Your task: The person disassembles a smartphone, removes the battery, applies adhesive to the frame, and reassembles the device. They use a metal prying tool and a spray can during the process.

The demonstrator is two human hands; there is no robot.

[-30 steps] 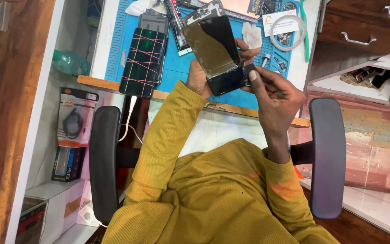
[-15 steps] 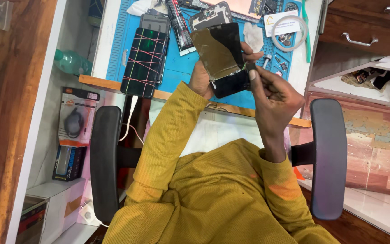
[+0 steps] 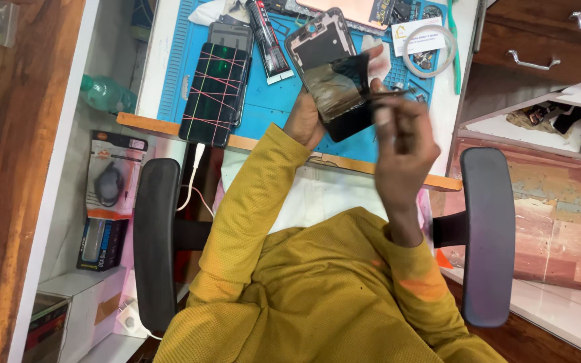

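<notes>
Hands meet above the near edge of the surface (image 3: pixel 169 74). The left hand (image 3: pixel 304 119) has its grip closed on a dark, glossy phone screen panel (image 3: pixel 339 91), fingers wrapped behind its near left side. The panel is held off the surface, tilted, its long axis running from the near edge up toward the far left, shiny face turned to the camera. The right hand (image 3: pixel 403 144) pinches a thin dark tool (image 3: pixel 383 96), likely tweezers, whose tip lies against the panel's right edge; motion blur hides how tightly the fingers close.

Under the panel a blue work mat (image 3: pixel 270 94) covers the white surface. On it lie an open phone housing (image 3: pixel 317 44) at the far side, a second phone (image 3: pixel 215 93) wound with red bands toward the mat's left edge, a glue tube (image 3: pixel 267 40) between them, and a roll of clear tape (image 3: pixel 428 50) near the far right corner. A black chair (image 3: pixel 485 235) holds the person, who wears a mustard sleeve (image 3: pixel 250 202). Wooden drawers (image 3: pixel 546 40) stand right, and a green bottle (image 3: pixel 105 94) left.

Compared with a second ago, the panel sits lower and more level, and the right hand has risen nearer the camera.
</notes>
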